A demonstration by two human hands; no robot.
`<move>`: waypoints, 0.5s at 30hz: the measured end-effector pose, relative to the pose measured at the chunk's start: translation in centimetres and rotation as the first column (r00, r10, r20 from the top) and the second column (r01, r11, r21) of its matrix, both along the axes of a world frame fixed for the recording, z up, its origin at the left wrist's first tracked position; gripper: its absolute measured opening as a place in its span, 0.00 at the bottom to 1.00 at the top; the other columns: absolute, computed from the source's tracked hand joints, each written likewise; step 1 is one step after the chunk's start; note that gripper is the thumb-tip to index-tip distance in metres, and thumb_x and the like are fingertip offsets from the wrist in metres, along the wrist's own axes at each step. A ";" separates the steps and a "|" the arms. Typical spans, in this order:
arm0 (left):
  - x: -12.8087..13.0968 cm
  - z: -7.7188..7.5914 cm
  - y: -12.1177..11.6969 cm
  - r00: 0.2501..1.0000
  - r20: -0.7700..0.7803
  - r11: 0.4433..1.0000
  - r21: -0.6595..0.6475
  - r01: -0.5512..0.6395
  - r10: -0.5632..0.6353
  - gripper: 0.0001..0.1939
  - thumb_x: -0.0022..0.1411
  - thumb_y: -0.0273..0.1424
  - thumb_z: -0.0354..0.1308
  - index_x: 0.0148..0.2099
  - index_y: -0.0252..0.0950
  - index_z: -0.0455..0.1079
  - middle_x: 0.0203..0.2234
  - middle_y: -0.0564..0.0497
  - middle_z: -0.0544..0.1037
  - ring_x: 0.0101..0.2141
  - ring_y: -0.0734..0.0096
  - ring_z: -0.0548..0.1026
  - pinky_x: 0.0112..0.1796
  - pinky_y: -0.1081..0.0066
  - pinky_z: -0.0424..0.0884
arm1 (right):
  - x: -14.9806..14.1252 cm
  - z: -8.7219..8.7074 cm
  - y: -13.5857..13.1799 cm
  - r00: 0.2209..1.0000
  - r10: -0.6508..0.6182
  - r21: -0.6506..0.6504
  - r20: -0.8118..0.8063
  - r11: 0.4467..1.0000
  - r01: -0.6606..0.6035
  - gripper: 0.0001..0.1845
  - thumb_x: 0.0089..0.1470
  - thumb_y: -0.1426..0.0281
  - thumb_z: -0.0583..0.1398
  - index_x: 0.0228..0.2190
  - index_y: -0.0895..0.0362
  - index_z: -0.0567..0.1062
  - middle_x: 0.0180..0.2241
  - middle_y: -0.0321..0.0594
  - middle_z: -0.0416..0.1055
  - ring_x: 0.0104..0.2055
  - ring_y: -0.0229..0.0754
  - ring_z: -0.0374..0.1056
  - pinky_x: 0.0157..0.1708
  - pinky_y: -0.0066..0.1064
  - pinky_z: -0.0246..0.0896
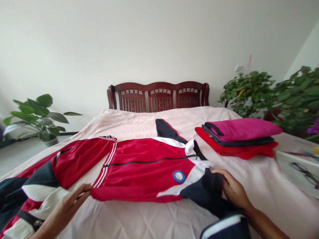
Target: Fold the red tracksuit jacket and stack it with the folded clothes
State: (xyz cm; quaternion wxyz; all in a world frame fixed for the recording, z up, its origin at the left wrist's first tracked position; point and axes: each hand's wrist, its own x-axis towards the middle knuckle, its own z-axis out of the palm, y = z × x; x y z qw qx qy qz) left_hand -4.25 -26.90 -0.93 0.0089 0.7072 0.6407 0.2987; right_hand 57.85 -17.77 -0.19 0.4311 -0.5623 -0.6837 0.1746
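A red zip-up jacket (139, 172) with a white collar, dark sleeves and a round blue badge lies front up on the bed, its collar toward the right. At the striped hem's near corner, my left hand (79, 196) pinches the fabric. My right hand (233, 187) grips the jacket by the dark near shoulder, where the sleeve bunches; some fingers are hidden behind the cloth. The far sleeve (168, 131) stretches away toward the headboard. Close to my left arm, a loose heap of red, white and dark clothes (54, 172) rests on the bed.
A folded stack of pink, dark and red clothes (241, 131) sits at the right. Beyond it, a white surface (296, 169) bears eyeglasses (305, 173). The wooden headboard (159, 96) stands behind the pink sheet (134, 124). Potted plants (42, 116) flank the bed.
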 end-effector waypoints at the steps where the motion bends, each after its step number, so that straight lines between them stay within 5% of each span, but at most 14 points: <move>1: -0.1 0.6 1.0 0.998 0.066 1.000 -0.021 -0.011 0.013 0.17 0.63 0.52 0.48 0.40 0.52 0.73 0.34 0.61 0.82 0.37 0.66 0.80 0.41 0.68 0.78 | -0.4 0.5 0.6 0.999 -0.025 0.024 -0.026 0.999 0.026 0.20 0.58 0.54 0.50 0.40 0.52 0.74 0.41 0.44 0.77 0.47 0.50 0.73 0.49 0.39 0.68; 4: 0.5 2.9 4.5 0.968 0.245 0.996 -0.083 -0.037 0.057 0.17 0.62 0.50 0.51 0.39 0.43 0.71 0.30 0.57 0.79 0.34 0.68 0.76 0.39 0.73 0.73 | -1.8 1.2 3.0 0.989 -0.098 0.054 -0.108 0.993 0.105 0.20 0.59 0.54 0.49 0.40 0.52 0.72 0.41 0.44 0.77 0.46 0.49 0.72 0.49 0.38 0.67; 7: 1.9 4.1 8.2 0.973 0.205 0.989 -0.122 -0.078 0.102 0.19 0.64 0.47 0.47 0.40 0.39 0.70 0.33 0.55 0.80 0.38 0.68 0.75 0.43 0.73 0.70 | -2.4 0.8 6.2 0.990 -0.131 0.003 -0.058 0.991 0.131 0.20 0.60 0.55 0.47 0.41 0.53 0.72 0.42 0.44 0.77 0.47 0.49 0.72 0.48 0.38 0.67; 10: 3.1 3.4 11.0 0.985 0.052 0.966 -0.209 -0.152 0.167 0.17 0.66 0.43 0.45 0.41 0.39 0.70 0.35 0.53 0.81 0.38 0.67 0.77 0.41 0.74 0.68 | -2.5 0.0 8.6 0.971 -0.156 -0.102 0.182 0.979 0.176 0.19 0.60 0.59 0.47 0.41 0.52 0.73 0.41 0.44 0.78 0.45 0.51 0.74 0.43 0.38 0.67; 15: 3.4 1.0 12.1 0.973 -0.098 0.942 -0.245 -0.227 0.209 0.16 0.67 0.42 0.44 0.40 0.40 0.69 0.33 0.49 0.80 0.36 0.61 0.79 0.34 0.71 0.68 | -3.0 -0.7 8.9 0.819 -0.115 -0.132 0.562 0.965 0.226 0.20 0.65 0.63 0.44 0.46 0.52 0.73 0.49 0.44 0.76 0.44 0.50 0.74 0.37 0.36 0.63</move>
